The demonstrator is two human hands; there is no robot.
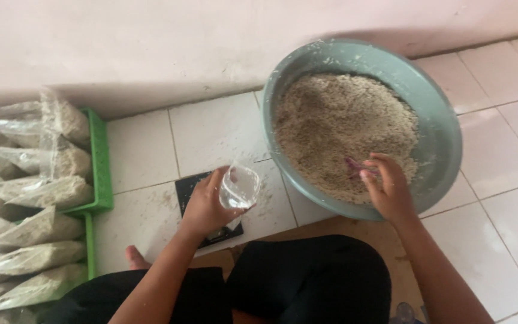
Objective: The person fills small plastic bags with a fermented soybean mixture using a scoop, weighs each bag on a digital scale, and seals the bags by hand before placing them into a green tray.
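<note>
My left hand (pixel 208 203) holds a small clear plastic bag (pixel 240 187) open above a flat black scale (pixel 196 207) on the tiled floor. My right hand (pixel 386 186) reaches into a large grey-green basin (pixel 445 129) full of pale grain (pixel 337 123). Its fingers are curled around a small pink scoop-like thing (pixel 353 165) at the near side of the grain; most of that thing is hidden.
Green crates (pixel 99 162) at the left hold several filled clear bags of grain (pixel 37 192). A pale wall (pixel 151 42) runs along the back. My knees in black cloth (pixel 307 276) are at the bottom, and a bare foot (pixel 135 258) shows beside them.
</note>
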